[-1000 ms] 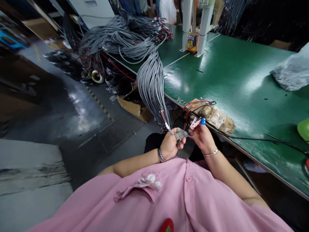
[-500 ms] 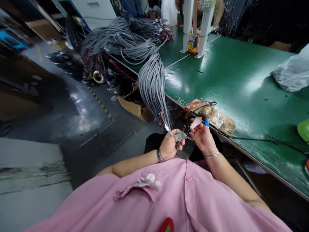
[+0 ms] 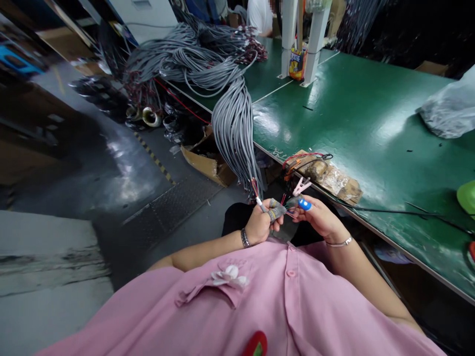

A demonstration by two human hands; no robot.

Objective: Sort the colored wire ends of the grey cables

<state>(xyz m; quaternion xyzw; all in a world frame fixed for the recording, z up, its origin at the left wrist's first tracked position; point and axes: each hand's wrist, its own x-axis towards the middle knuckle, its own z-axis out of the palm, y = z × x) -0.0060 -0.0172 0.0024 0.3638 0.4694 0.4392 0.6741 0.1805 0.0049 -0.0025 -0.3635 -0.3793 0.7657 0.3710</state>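
My left hand (image 3: 262,223), with grey finger covers on its fingertips, is closed around a grey cable (image 3: 261,204). Thin coloured wires (image 3: 254,186) stick out of the cable's white-banded end, and more loose wires (image 3: 284,200) fan out past my fingertips. My right hand (image 3: 318,217), a blue cover on its thumb, pinches at this second fan of wires; its fingers are partly hidden. Just above the right fingertips is a pink clip (image 3: 301,186) resembling a clothespin; whether they touch is unclear.
A thick bundle of grey cables (image 3: 233,118) hangs over the edge of the green table (image 3: 356,109). A taped wooden block (image 3: 334,181) with wires lies by the edge, near my right hand. Further off are a plastic bag (image 3: 449,111), a white post (image 3: 313,44) and a cardboard box (image 3: 208,163).
My right hand has turned and its thumb has come down and left onto the wires. The pink clip, blurred before, now shows its two arms. My left hand has barely moved.
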